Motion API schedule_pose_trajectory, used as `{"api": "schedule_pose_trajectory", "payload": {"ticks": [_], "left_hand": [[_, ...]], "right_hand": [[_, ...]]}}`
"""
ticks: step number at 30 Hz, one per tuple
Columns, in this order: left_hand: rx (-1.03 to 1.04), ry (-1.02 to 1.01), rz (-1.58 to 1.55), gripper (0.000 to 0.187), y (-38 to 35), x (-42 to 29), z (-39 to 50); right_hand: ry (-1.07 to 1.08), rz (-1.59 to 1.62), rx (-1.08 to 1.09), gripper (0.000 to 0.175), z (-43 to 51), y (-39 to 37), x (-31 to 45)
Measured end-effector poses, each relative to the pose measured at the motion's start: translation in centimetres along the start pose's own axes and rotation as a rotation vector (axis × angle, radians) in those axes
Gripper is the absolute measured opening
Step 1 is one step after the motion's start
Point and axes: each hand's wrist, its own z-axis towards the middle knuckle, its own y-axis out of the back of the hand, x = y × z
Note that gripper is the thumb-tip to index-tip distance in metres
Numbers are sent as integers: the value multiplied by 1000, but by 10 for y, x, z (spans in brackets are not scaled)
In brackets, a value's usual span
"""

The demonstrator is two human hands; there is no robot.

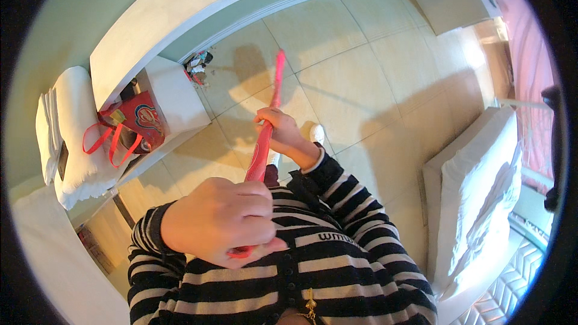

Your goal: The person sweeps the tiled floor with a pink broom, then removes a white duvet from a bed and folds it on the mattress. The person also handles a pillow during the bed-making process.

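Note:
A broom with a long pink-red handle (258,155) slants away from my chest towards the tiled floor. My left hand (219,223) is closed round the near end of it, whose tip shows below my fingers. Farther along the handle, my right hand (282,131) grips it with the fingers wrapped round. The pink far end (280,70) looks fuzzy and is seen narrowly, so its full shape cannot be told. Left of that end, a small heap of mixed litter (198,67) lies on the floor by the wall and a white cabinet (174,95).
A long pale shelf or desktop (135,22) curves along the wall. On the left are a red bag (146,122) and a rolled white quilt (83,131). White bedding (478,198) on a pale base stands right. Another cabinet (451,0) is at the upper right, near pink fabric (528,54).

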Motion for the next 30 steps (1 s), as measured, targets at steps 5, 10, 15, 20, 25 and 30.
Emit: {"api": "schedule_pose_trajectory", "payload": {"ticks": [5, 10, 15, 20, 25, 30], "left_hand": [[-278, -3, -245, 16, -10, 17, 42], [-464, 142, -419, 5, -58, 85, 109], [-417, 236, -617, 6, -115, 147, 174], [-441, 252, -475, 4, -118, 139, 197], [-495, 269, -175, 6, -43, 74, 175], [-547, 303, 39, 16, -17, 34, 178]], "right_hand": [[52, -133, 83, 16, -13, 93, -28], [-223, -401, 14, 10, -41, 177, -106], [-543, -585, 95, 12, -68, 243, -188], [-408, -482, 96, 11, -60, 248, -210], [-161, -212, 138, 17, 4, 183, -152], [17, 16, 352, 17, 63, 137, -91]]}}
